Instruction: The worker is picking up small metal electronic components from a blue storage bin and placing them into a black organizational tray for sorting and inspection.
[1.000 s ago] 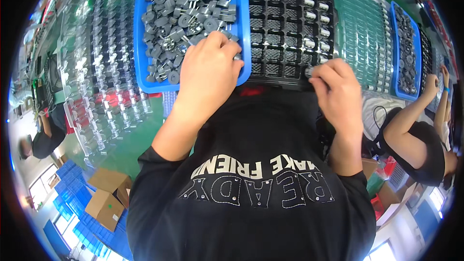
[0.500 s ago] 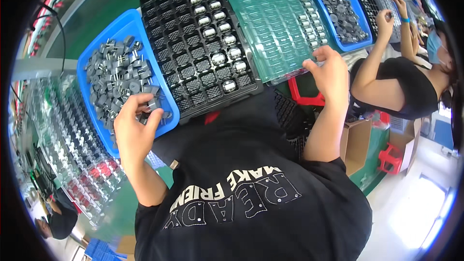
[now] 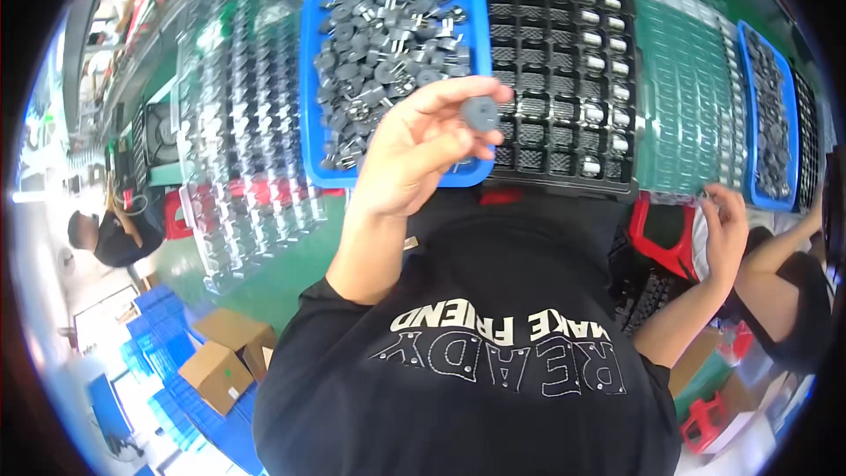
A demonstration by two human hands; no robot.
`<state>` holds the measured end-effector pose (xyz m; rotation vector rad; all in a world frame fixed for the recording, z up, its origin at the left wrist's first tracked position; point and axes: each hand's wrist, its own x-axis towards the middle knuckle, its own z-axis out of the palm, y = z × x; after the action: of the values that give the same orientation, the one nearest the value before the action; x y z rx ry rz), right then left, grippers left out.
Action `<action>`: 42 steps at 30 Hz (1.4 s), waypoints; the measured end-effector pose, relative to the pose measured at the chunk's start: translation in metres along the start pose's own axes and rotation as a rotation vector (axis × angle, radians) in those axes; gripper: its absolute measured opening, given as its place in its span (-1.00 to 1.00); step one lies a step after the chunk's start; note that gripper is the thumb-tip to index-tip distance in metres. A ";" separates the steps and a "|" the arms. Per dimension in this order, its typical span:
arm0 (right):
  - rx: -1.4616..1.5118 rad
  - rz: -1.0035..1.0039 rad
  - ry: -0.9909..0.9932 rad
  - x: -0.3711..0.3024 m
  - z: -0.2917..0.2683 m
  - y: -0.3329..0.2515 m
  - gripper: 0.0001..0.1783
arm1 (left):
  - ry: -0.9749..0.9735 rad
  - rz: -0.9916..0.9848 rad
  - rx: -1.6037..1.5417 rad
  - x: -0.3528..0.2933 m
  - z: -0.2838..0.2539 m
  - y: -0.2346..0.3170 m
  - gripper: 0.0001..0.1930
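My left hand (image 3: 401,154) is raised over the near right corner of a blue bin (image 3: 308,115). Between its thumb and fingers it pinches a grey round plug-like part (image 3: 481,113), flat face showing. Loose grey parts with metal prongs (image 3: 374,62) are heaped in the bin. Right of it lies a black pocketed tray (image 3: 538,75), with silvery white pieces (image 3: 593,63) in some right-hand pockets. My right hand (image 3: 725,227) is at the near edge of a clear ribbed tray (image 3: 679,97), fingers drawn together; anything in them is too small to make out.
A second blue bin (image 3: 751,115) of grey parts stands far right, beside a co-worker's arm (image 3: 789,242). Clear plastic trays (image 3: 256,159) stand at left. A red stool (image 3: 661,242) is below the bench edge. Cardboard boxes (image 3: 220,366) sit lower left.
My view has swung left. My left hand has come up from the bin with a grey part now plainly in its fingers. My right hand has drawn back to the clear tray's near edge, fingers closer together.
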<state>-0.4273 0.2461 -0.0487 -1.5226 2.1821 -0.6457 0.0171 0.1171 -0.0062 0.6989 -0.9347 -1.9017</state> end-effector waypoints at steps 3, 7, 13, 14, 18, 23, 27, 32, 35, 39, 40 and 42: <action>-0.013 -0.009 0.016 0.007 0.008 -0.005 -0.82 | 0.025 0.005 0.055 -0.002 0.003 0.000 -0.58; 0.263 -0.147 0.144 0.011 0.033 -0.018 -0.82 | 0.089 0.108 0.306 -0.004 0.011 -0.005 -0.59; 0.983 -0.447 -0.015 -0.010 0.089 -0.170 -0.87 | 0.124 0.203 0.668 0.001 0.026 -0.007 -0.63; 0.941 -0.511 -0.056 -0.012 0.093 -0.188 -0.86 | 0.125 0.133 0.677 0.001 0.029 -0.006 -0.62; 1.179 -0.432 -0.157 -0.012 0.106 -0.235 -0.79 | 0.087 0.028 0.442 0.002 0.033 -0.006 -0.60; 1.001 -0.502 -0.168 -0.005 0.109 -0.235 -0.73 | -0.037 0.017 0.224 -0.006 0.035 0.007 -0.57; 1.099 -0.415 -0.080 -0.001 0.102 -0.234 -0.70 | 0.006 0.127 0.176 -0.009 0.031 0.001 -0.56; 1.114 -0.456 -0.007 0.003 0.100 -0.239 -0.67 | -0.084 0.188 0.076 -0.008 0.031 0.001 -0.50; 1.021 -0.626 0.066 0.004 0.099 -0.247 -0.67 | -0.115 0.189 0.111 -0.008 0.029 0.006 -0.40; 0.750 -0.947 0.047 0.013 0.085 -0.267 -0.66 | -0.111 0.148 0.241 -0.015 0.038 0.020 -0.25; 0.704 -0.983 0.059 0.013 0.082 -0.273 -0.62 | -0.050 0.200 0.309 -0.015 0.041 0.017 -0.21; 0.670 -0.990 0.047 0.012 0.078 -0.276 -0.62 | -0.072 0.230 0.329 -0.015 0.039 0.018 -0.22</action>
<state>-0.1776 0.1412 0.0468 -2.0703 0.8967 -1.5075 0.0029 0.1372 0.0322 0.6817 -1.3335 -1.5965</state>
